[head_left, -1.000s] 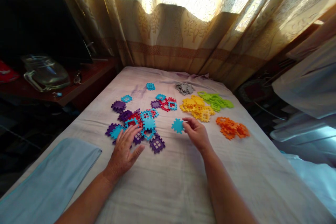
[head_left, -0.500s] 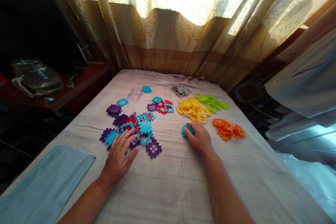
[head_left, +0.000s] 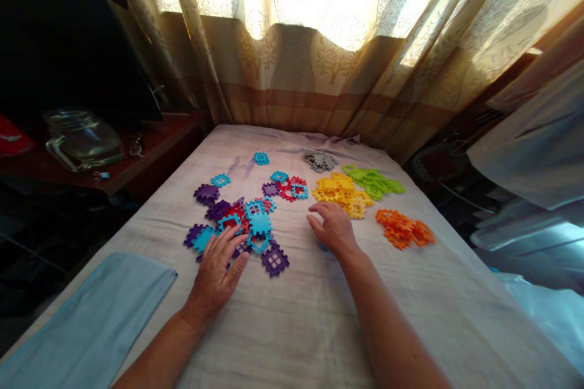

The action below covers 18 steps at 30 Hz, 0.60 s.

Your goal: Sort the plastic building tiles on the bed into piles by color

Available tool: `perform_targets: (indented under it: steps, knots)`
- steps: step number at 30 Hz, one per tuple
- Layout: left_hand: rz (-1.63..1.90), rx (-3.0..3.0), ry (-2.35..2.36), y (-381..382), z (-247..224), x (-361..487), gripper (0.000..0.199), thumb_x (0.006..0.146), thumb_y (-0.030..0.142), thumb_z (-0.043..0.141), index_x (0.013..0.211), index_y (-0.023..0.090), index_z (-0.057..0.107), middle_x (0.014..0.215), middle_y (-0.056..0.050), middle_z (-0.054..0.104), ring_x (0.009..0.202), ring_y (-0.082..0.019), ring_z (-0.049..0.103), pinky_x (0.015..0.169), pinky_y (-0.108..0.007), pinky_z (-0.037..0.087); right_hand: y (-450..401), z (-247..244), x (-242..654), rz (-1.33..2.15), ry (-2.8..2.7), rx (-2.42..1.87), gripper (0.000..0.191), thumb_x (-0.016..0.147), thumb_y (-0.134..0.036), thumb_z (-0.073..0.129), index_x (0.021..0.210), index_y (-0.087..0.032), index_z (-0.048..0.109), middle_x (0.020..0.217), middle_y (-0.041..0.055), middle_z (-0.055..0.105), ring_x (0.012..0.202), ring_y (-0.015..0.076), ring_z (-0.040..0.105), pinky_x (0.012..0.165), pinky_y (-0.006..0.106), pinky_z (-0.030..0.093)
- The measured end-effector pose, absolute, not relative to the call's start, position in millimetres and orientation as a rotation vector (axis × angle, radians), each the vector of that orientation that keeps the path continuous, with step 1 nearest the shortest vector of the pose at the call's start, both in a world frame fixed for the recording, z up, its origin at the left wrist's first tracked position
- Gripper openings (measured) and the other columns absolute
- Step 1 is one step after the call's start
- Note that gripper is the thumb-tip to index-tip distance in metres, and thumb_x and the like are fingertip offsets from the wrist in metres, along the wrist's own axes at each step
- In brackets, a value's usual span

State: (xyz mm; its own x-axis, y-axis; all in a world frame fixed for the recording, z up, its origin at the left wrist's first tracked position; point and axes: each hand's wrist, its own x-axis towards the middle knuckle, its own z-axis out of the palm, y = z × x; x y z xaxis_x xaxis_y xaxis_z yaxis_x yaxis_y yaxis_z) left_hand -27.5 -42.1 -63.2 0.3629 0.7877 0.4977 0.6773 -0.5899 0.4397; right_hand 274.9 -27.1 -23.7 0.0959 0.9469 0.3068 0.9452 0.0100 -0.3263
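My left hand (head_left: 219,268) lies over the near edge of a mixed heap of notched plastic tiles, its fingers spread and holding nothing. In that heap are a light blue tile (head_left: 260,224), purple ones such as a window-like tile (head_left: 275,259), and red tiles, partly covered. Apart from the heap, my right hand (head_left: 334,228) hovers with thumb and fingers apart and nothing in its grasp. Beneath its wrist peeks a blue tile (head_left: 324,247), mostly hidden. Yellow tiles (head_left: 340,191) are piled just beyond the right hand.
Piles of grey tiles (head_left: 320,161), green tiles (head_left: 375,182) and orange tiles (head_left: 404,230) lie toward the back and right of the bed sheet (head_left: 310,328). A folded blue cloth (head_left: 91,316) is at left. A glass jug (head_left: 84,138) stands on a side table.
My right hand has let go of the blue tile and moved left and away from me, past it. My left hand stays over the heap. The view has shifted slightly.
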Motion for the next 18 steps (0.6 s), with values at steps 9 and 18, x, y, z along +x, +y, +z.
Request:
perform_targets:
  steps: [9,18]
  knots:
    - [1.027,2.42,1.363,-43,-63,-26,0.038,0.098,0.045,0.04,0.123,0.027,0.063,0.14,-0.008,0.059,0.134,-0.027,0.05,0.117,-0.055,0.032,44,2,255,0.091,-2.079,-2.264,0.061,0.083,-0.018,0.054,0.143,-0.028,0.048,0.15,0.0055,0.048,0.139,0.0268,0.037,0.108,0.043,0.032]
    - [1.01,2.436,1.355,-42,-63,-26,0.038,0.099,0.045,0.04,0.123,0.026,0.063,0.139,-0.009,0.059,0.133,-0.026,0.051,0.116,-0.055,0.033,35,-11,252,0.086,-2.01,-2.219,0.04,0.087,-0.036,0.059,0.123,-0.023,0.066,0.125,0.0137,0.064,0.118,0.0294,0.054,0.097,0.041,0.039]
